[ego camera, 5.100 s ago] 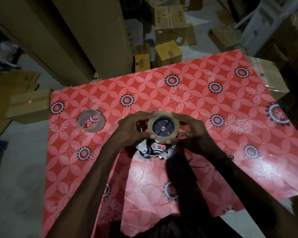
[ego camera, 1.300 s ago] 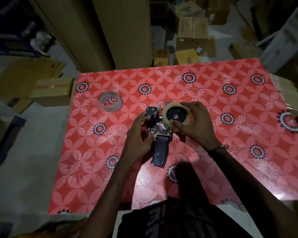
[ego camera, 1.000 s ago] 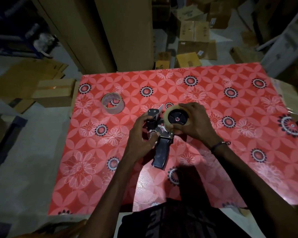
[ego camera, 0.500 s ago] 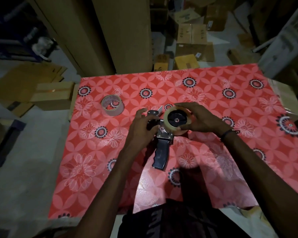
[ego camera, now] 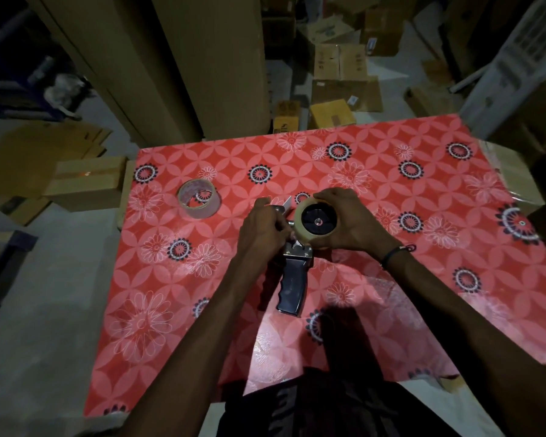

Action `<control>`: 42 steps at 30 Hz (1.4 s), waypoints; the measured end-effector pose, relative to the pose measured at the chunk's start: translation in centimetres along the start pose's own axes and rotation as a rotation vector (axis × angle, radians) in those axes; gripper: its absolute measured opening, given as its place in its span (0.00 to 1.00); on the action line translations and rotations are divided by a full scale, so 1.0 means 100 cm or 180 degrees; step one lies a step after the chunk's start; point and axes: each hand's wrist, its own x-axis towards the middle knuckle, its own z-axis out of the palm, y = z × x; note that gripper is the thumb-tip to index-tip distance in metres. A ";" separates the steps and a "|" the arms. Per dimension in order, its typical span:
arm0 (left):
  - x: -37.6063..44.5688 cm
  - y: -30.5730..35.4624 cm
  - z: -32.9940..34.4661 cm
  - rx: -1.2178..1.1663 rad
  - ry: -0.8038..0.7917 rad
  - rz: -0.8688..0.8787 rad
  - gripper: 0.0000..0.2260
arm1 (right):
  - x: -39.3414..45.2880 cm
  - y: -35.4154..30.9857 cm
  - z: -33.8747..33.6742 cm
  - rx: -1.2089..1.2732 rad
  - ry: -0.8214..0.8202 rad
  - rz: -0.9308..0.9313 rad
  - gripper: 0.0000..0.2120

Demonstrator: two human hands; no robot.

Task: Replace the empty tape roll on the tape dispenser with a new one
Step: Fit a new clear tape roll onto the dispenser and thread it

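A: I begin with the biggest thing. Under both hands lies one table (ego camera: 375, 326) with a red flowered cover, and all the work sits on it

B: And the dispenser?

A: One tape dispenser (ego camera: 293, 280) lies flat between the hands, with its black handle pointing back toward my body. I think it lies flat so the spindle side faces up and the roll can be pressed down on it

B: Where is the new roll?

A: One new tape roll (ego camera: 318, 223) sits on the dispenser hub, directly under my right hand (ego camera: 349, 220). This hand is curled around the roll's far and right rim, half closed, and I judge it steadies or turns the roll

B: And the other hand?

A: My left hand (ego camera: 262, 231) is closed on the front metal part of the dispenser, just left of the roll. What exactly the fingers pinch there, I cannot tell. Probably it holds the frame so it does not slide, or it guides the tape end

B: Something else?

A: One empty tape roll (ego camera: 198, 199) stands well left of the left hand, put aside, out of the way. So I count two hands, two rolls, one dispenser
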 end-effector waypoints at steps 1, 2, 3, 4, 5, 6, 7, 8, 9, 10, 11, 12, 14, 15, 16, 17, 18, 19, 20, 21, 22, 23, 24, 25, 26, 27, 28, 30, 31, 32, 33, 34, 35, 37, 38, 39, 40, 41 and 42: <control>0.000 -0.001 0.000 -0.0039 -0.0001 0.0005 0.02 | 0.001 0.000 0.002 -0.0034 0.0026 0.0044 0.51; 0.000 -0.003 -0.001 -0.0080 -0.0008 0.0004 0.02 | 0.001 -0.001 0.003 -0.0060 0.0043 0.0065 0.50; 0.001 -0.004 -0.002 -0.0102 -0.0026 0.0016 0.02 | 0.001 -0.002 0.003 -0.0076 0.0040 0.0081 0.50; 0.001 -0.005 -0.002 -0.0100 -0.0051 0.0036 0.02 | 0.002 -0.002 0.003 -0.0097 0.0031 0.0090 0.50; 0.002 -0.006 -0.003 -0.0082 -0.0086 0.0066 0.03 | 0.002 -0.002 0.002 -0.0118 0.0016 0.0097 0.50; 0.002 -0.006 -0.003 -0.0055 -0.0117 0.0102 0.03 | 0.002 -0.002 0.002 -0.0142 -0.0008 0.0097 0.50; 0.002 -0.006 -0.005 -0.0023 -0.0146 0.0146 0.02 | 0.002 -0.002 0.001 -0.0177 -0.0032 0.0084 0.50; 0.002 -0.007 -0.006 0.0013 -0.0169 0.0193 0.02 | 0.002 -0.002 0.000 -0.0203 -0.0059 0.0079 0.50; 0.002 -0.007 -0.007 0.0051 -0.0186 0.0252 0.02 | 0.003 -0.003 -0.001 -0.0226 -0.0097 0.0075 0.51; 0.002 -0.008 -0.009 0.0090 -0.0210 0.0315 0.03 | 0.003 -0.003 -0.002 -0.0251 -0.0145 0.0068 0.51; 0.002 -0.010 -0.010 0.0130 -0.0237 0.0374 0.05 | 0.004 -0.003 -0.004 -0.0283 -0.0196 0.0055 0.51; 0.002 -0.012 -0.012 0.0189 -0.0262 0.0436 0.06 | 0.004 -0.004 -0.005 -0.0313 -0.0253 0.0050 0.52; 0.002 -0.016 -0.014 0.0427 -0.0300 0.0623 0.05 | 0.006 -0.004 -0.007 -0.0352 -0.0365 0.0030 0.54; 0.001 -0.018 -0.015 0.0539 -0.0308 0.0731 0.04 | 0.006 -0.003 -0.008 -0.0375 -0.0414 0.0002 0.55; 0.001 -0.021 -0.016 0.0625 -0.0308 0.0825 0.04 | 0.007 -0.003 -0.009 -0.0378 -0.0452 -0.0033 0.55; 0.001 -0.023 -0.017 0.0700 -0.0318 0.0900 0.05 | 0.007 -0.002 -0.011 -0.0370 -0.0493 -0.0067 0.55; 0.000 -0.025 -0.017 0.0777 -0.0334 0.0958 0.06 | 0.007 -0.002 -0.013 -0.0358 -0.0538 -0.0105 0.54; 0.000 -0.027 -0.018 0.0846 -0.0344 0.1007 0.06 | 0.008 -0.002 -0.014 -0.0362 -0.0582 -0.0161 0.53; 0.000 -0.028 -0.018 0.0898 -0.0345 0.1055 0.06 | 0.008 -0.001 -0.015 -0.0379 -0.0617 -0.0215 0.52; -0.001 -0.029 -0.018 0.0928 -0.0337 0.1093 0.06 | 0.010 0.000 -0.016 -0.0401 -0.0666 -0.0281 0.51; -0.001 -0.030 -0.019 0.0941 -0.0327 0.1118 0.06 | 0.011 0.001 -0.017 -0.0415 -0.0724 -0.0345 0.51; -0.002 -0.031 -0.020 0.0954 -0.0325 0.1138 0.06 | 0.013 0.003 -0.018 -0.0438 -0.0777 -0.0414 0.52; -0.002 -0.031 -0.020 0.0968 -0.0336 0.1153 0.06 | 0.015 0.005 -0.019 -0.0464 -0.0830 -0.0474 0.52; -0.003 -0.031 -0.022 0.0982 -0.0359 0.1171 0.06 | 0.018 0.006 -0.021 -0.0485 -0.0900 -0.0535 0.52; -0.003 -0.031 -0.023 0.0992 -0.0385 0.1199 0.06 | 0.020 0.008 -0.022 -0.0493 -0.0975 -0.0579 0.52; -0.004 -0.032 -0.025 0.1003 -0.0404 0.1239 0.05 | 0.022 0.009 -0.023 -0.0499 -0.1047 -0.0608 0.52; -0.004 -0.033 -0.026 0.1016 -0.0417 0.1279 0.05 | 0.024 0.010 -0.024 -0.0495 -0.1103 -0.0627 0.52; -0.005 -0.036 -0.027 0.1027 -0.0441 0.1328 0.04 | 0.027 0.013 -0.025 -0.0481 -0.1178 -0.0665 0.52; -0.005 -0.037 -0.026 0.1020 -0.0448 0.1334 0.05 | 0.027 0.013 -0.026 -0.0460 -0.1201 -0.0691 0.51; -0.006 -0.038 -0.026 0.1006 -0.0449 0.1339 0.05 | 0.028 0.013 -0.028 -0.0432 -0.1232 -0.0714 0.51; -0.007 -0.039 -0.025 0.0983 -0.0449 0.1340 0.05 | 0.030 0.012 -0.029 -0.0435 -0.1282 -0.0748 0.51; -0.007 -0.040 -0.024 0.0949 -0.0441 0.1342 0.04 | 0.031 0.012 -0.030 -0.0428 -0.1328 -0.0774 0.51; -0.009 -0.040 -0.023 0.0896 -0.0433 0.1330 0.04 | 0.033 0.012 -0.031 -0.0450 -0.1358 -0.0798 0.51; -0.012 -0.042 -0.020 0.0728 -0.0401 0.1270 0.03 | 0.035 0.011 -0.032 -0.0447 -0.1361 -0.0845 0.50; -0.013 -0.044 -0.018 0.0628 -0.0376 0.1235 0.03 | 0.035 0.011 -0.031 -0.0394 -0.1334 -0.0876 0.50; -0.015 -0.046 -0.016 0.0545 -0.0353 0.1202 0.03 | 0.035 0.011 -0.031 -0.0330 -0.1289 -0.0887 0.49; -0.017 -0.047 -0.014 0.0479 -0.0339 0.1170 0.03 | 0.035 0.011 -0.029 -0.0254 -0.1218 -0.0879 0.49; -0.019 -0.049 -0.012 0.0408 -0.0336 0.1144 0.04 | 0.033 0.014 -0.026 -0.0213 -0.1141 -0.0907 0.49; -0.021 -0.052 -0.010 0.0315 -0.0331 0.1116 0.04 | 0.031 0.018 -0.021 -0.0160 -0.1046 -0.0923 0.50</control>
